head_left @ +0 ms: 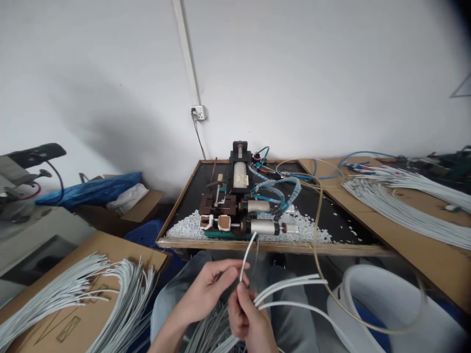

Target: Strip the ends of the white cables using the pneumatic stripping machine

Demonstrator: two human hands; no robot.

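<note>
The right hand (248, 316) is closed around several white cables and pinches one cable (249, 252) under its thumb, so that this one stands up, leaning slightly right, above the lap and before the near edge of the worktop (176, 242). The left hand (209, 289) is half curled, thumb and forefinger in a narrow gap right at that cable; whether they squeeze it or merely brush it, I cannot tell.

To handle it well, the single cable should be parted fully from the other cables (289, 284), which fan out to the right. A firm pinch a little below the tip would stop it drooping, and the left fingertips could stroke out its gentle bend. The palm should hold the rest loosely but together, their ends turned away from the thin hose (316, 245) and the bucket (340, 299). Fingers are best kept clear of the machine (263, 227), which sits among white scraps (186, 226).

The right hand's curled fingers hide where the cables cross inside it. The grey bundle (208, 328) in the lap is dim, partly covered by the forearms and cut off below. The tip overlaps the machine's front in view, so its gap from it is unclear; the end's finish is too small to read.
</note>
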